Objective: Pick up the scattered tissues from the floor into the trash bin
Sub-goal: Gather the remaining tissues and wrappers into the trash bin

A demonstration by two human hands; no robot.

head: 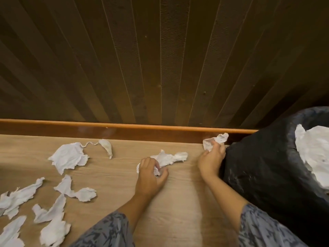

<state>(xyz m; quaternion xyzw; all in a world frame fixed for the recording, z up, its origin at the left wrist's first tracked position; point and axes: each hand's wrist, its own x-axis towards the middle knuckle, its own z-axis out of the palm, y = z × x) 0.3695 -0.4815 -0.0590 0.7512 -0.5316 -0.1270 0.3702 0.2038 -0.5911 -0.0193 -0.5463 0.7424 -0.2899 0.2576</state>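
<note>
Two hands work at once, likely to halve the trips: the right hand (pixel 211 157) grips a crumpled tissue (pixel 216 140) beside the trash bin (pixel 263 168) (tissues already inside), while the left hand (pixel 151 172) closes on a floor tissue (pixel 170 158). Several scattered tissues (pixel 68 155) lie leftward.

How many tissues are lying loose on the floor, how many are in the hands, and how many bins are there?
Loose tissues on the floor: about 7, since some overlap or run off the edge
Tissues held: 2, in the left hand and right hand
Bins: 1
Total: about 10
</note>
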